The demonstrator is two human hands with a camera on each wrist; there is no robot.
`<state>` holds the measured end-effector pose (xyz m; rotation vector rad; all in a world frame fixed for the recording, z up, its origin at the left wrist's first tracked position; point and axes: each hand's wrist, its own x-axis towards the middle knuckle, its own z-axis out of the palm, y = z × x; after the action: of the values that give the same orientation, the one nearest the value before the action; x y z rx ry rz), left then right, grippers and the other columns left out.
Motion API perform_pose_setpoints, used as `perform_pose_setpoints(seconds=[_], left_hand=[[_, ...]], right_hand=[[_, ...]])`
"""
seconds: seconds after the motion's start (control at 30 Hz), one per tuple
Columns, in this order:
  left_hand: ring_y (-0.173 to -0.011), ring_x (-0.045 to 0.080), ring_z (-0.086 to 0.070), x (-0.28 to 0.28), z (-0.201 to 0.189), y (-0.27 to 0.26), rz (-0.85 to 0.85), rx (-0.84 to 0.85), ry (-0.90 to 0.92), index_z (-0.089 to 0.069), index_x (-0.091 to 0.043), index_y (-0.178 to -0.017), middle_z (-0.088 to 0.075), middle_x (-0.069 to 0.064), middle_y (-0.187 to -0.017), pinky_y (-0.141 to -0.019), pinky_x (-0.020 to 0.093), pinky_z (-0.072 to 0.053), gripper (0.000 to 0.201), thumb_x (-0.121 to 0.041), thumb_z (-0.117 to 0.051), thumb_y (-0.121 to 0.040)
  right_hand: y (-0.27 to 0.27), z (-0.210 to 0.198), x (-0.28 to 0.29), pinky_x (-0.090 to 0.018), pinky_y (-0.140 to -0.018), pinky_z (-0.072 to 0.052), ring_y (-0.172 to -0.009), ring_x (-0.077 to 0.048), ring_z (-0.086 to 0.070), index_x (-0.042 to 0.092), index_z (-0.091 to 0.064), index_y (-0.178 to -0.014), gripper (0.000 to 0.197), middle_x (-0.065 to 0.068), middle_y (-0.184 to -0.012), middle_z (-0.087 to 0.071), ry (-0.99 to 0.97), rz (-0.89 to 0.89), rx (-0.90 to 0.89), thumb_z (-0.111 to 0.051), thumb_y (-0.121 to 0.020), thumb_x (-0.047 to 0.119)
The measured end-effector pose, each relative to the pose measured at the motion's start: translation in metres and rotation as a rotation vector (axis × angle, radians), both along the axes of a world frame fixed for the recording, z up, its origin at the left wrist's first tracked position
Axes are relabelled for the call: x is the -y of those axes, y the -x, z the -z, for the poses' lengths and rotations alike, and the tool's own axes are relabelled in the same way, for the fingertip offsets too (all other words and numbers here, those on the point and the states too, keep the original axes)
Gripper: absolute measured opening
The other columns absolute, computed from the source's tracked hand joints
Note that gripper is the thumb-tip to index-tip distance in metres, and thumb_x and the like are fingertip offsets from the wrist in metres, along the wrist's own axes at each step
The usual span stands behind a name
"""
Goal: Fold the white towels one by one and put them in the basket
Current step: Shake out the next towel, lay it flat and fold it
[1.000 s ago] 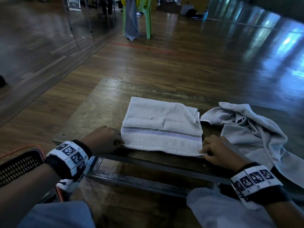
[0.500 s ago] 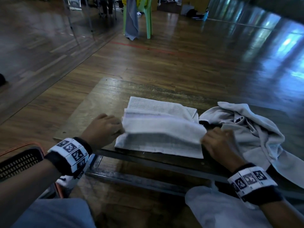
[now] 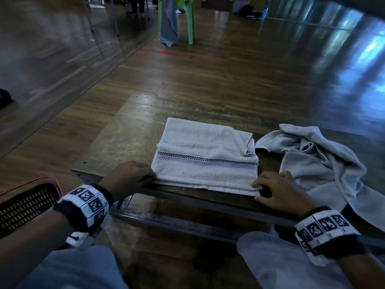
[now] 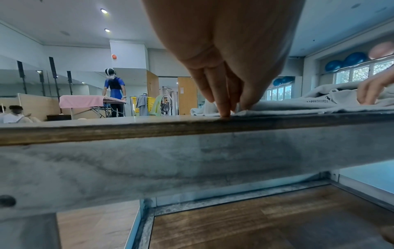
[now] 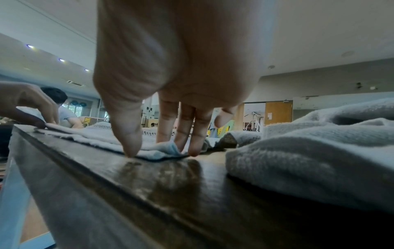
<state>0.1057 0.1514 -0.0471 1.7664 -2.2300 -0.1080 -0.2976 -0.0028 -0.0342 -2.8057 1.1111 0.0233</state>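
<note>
Lying flat near the front edge of the worn wooden table [image 3: 116, 140], the folded white terry towel [image 3: 205, 155] shows a checkered black band and lilac stripe. The left hand [image 3: 127, 178] and right hand [image 3: 277, 190] pinch its near corners. A crumpled white towel [image 3: 325, 159] lies just right; a black mesh basket [image 3: 25, 207] sits left, on glossy plank flooring [image 3: 250, 65].

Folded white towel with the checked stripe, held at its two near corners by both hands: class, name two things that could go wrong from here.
1. The folded white towel with the checked stripe lies at the wooden table's near edge; lifting it may drag it off.
2. The crumpled grey-white towel sits close beside the right hand and might snag.
</note>
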Motion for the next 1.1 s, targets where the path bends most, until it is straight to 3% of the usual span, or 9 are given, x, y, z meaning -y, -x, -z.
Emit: perform_pose_setpoints(seconds=[0.13,0.23,0.3,0.5,0.6,0.87,1.03,1.1], left_hand=[[-0.07,0.018,-0.065,-0.002,-0.001,0.002,0.024,0.017,0.061,-0.069,-0.024,-0.099,-0.069,-0.005,-0.09,-0.057,0.022,-0.04,0.037,-0.042,-0.041,-0.082],[-0.064,0.017,-0.064,-0.004,-0.001,0.002,0.034,0.126,0.085,-0.064,-0.022,-0.115,-0.069,-0.007,-0.093,-0.053,0.023,-0.043,0.052,-0.052,-0.044,-0.077],[-0.063,0.016,-0.064,-0.003,0.001,-0.001,0.048,0.148,0.08,-0.066,-0.024,-0.114,-0.068,-0.009,-0.094,-0.053,0.022,-0.044,0.053,-0.055,-0.047,-0.075],[-0.065,0.015,-0.065,0.006,0.006,-0.008,0.074,0.121,0.001,-0.072,-0.026,-0.094,-0.067,-0.009,-0.093,-0.052,0.024,-0.042,0.022,-0.035,-0.074,-0.074],[-0.064,0.014,-0.064,0.006,0.007,-0.008,0.072,0.095,0.012,-0.073,-0.027,-0.088,-0.067,-0.01,-0.088,-0.052,0.022,-0.039,0.018,-0.039,-0.067,-0.076],[-0.055,0.011,-0.058,-0.001,0.007,-0.008,0.06,0.069,0.057,-0.066,-0.022,-0.074,-0.061,-0.009,-0.079,-0.044,0.025,-0.039,0.037,-0.051,-0.043,-0.08],[-0.055,0.012,-0.059,-0.005,0.007,-0.007,0.071,0.087,0.084,-0.065,-0.025,-0.081,-0.062,-0.008,-0.084,-0.043,0.017,-0.025,0.031,-0.049,-0.045,-0.079],[-0.057,0.012,-0.06,-0.006,0.007,-0.009,0.105,0.118,0.096,-0.065,-0.026,-0.091,-0.063,-0.007,-0.089,-0.044,0.015,-0.027,0.032,-0.047,-0.046,-0.078]], right_hand=[[0.0,0.006,-0.001,-0.027,-0.082,-0.026,-0.1,-0.008,-0.056,0.029,-0.065,-0.105,0.026,0.012,-0.104,-0.06,0.022,0.004,0.021,-0.067,-0.08,0.036],[0.001,0.005,0.003,-0.032,-0.081,-0.044,-0.092,-0.012,-0.062,0.024,-0.068,-0.104,0.027,0.008,-0.1,-0.061,-0.071,-0.005,0.062,-0.072,-0.077,0.028],[0.003,0.002,0.005,-0.035,-0.08,-0.051,-0.088,-0.013,-0.063,0.022,-0.07,-0.104,0.03,0.008,-0.1,-0.062,-0.143,0.001,0.085,-0.075,-0.075,0.024],[-0.001,0.004,0.005,-0.031,-0.08,-0.049,-0.088,-0.012,-0.06,0.017,-0.07,-0.106,0.033,0.012,-0.093,-0.054,-0.177,0.005,0.086,-0.076,-0.074,0.022],[0.001,0.006,0.007,-0.032,-0.077,-0.049,-0.084,-0.014,-0.058,0.016,-0.07,-0.102,0.028,0.01,-0.087,-0.051,-0.163,0.003,0.102,-0.075,-0.075,0.018],[0.0,0.008,0.002,-0.034,-0.068,-0.051,-0.079,-0.016,-0.06,0.015,-0.07,-0.087,0.014,0.002,-0.085,-0.059,-0.112,-0.021,0.176,-0.073,-0.074,0.011],[0.001,0.01,0.0,-0.034,-0.07,-0.052,-0.083,-0.012,-0.057,0.019,-0.064,-0.086,0.018,0.008,-0.089,-0.054,-0.124,-0.03,0.17,-0.07,-0.073,0.009],[0.002,0.009,0.003,-0.033,-0.073,-0.051,-0.086,-0.011,-0.056,0.019,-0.064,-0.088,0.018,0.008,-0.091,-0.054,-0.148,-0.03,0.16,-0.07,-0.074,0.01]])
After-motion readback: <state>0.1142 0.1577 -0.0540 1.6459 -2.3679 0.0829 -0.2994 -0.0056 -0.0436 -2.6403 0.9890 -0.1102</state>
